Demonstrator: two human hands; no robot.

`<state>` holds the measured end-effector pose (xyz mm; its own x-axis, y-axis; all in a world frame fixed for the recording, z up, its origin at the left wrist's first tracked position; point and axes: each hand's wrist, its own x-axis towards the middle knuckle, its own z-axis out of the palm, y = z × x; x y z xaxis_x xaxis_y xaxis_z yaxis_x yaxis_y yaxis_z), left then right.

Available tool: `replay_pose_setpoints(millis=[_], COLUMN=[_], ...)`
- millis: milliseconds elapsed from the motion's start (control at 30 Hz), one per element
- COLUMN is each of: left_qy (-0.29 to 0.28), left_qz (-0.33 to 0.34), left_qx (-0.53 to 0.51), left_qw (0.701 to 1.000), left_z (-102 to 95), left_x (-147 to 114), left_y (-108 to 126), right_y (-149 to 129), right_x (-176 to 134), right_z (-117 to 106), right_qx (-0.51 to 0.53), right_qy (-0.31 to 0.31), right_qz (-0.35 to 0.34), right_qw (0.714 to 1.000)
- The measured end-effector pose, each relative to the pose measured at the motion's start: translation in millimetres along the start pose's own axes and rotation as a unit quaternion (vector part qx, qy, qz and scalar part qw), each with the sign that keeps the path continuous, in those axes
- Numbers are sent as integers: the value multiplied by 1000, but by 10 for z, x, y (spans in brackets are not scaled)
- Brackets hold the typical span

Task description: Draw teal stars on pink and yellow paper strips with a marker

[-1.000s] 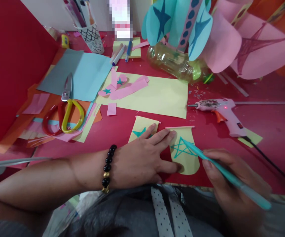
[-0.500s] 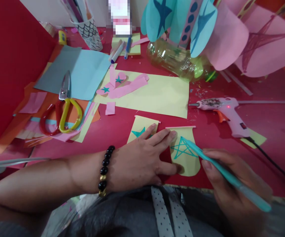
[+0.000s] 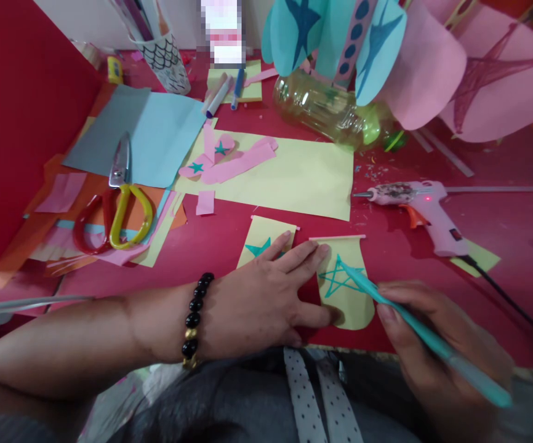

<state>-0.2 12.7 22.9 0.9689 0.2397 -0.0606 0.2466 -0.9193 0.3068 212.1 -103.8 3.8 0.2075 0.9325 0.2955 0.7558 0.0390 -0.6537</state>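
A teal marker pen (image 3: 414, 323) is pinched in my right hand (image 3: 446, 351), its tip near the top point of a star outline. That star is drawn on a yellow paper piece (image 3: 349, 311) with a rounded lower end and a thin pink roll along its top edge. My left hand (image 3: 266, 295) lies flat with fingers spread, the fingertips resting on the left side of this piece. Beneath the same hand is a second yellow paper piece (image 3: 266, 226) bearing a filled teal star, partly covered by my fingers.
Behind lies a wide yellow sheet (image 3: 308, 184) with pink strips (image 3: 243, 161). Scissors (image 3: 116, 206) rest on coloured paper at left. At right sits a pink glue gun (image 3: 414, 197) with a lit red light and black cord. A plastic bottle (image 3: 322, 107) lies beneath blue and pink paper shapes.
The marker tip has moved very slightly at the star's top, and my right hand has shifted a little down and right. My left hand stays in place.
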Motion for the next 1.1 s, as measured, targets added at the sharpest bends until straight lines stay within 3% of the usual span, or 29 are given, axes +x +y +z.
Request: replay_pose_setpoints(millis=[333, 633, 1100], left_qy=[9, 14, 1], left_qz=[3, 3, -3], left_qx=[8, 8, 10], left_qw=[1000, 1000, 1000], left_z=[1, -4, -16], left_x=[-4, -2, 5], left_y=[-4, -1, 14], right_y=[-119, 42, -77], right_x=[27, 29, 23], right_z=[30, 16, 17], right_qx=[-2, 4, 7], right_qy=[66, -6, 59], right_qz=[18, -14, -9], right_qw=[998, 1000, 998])
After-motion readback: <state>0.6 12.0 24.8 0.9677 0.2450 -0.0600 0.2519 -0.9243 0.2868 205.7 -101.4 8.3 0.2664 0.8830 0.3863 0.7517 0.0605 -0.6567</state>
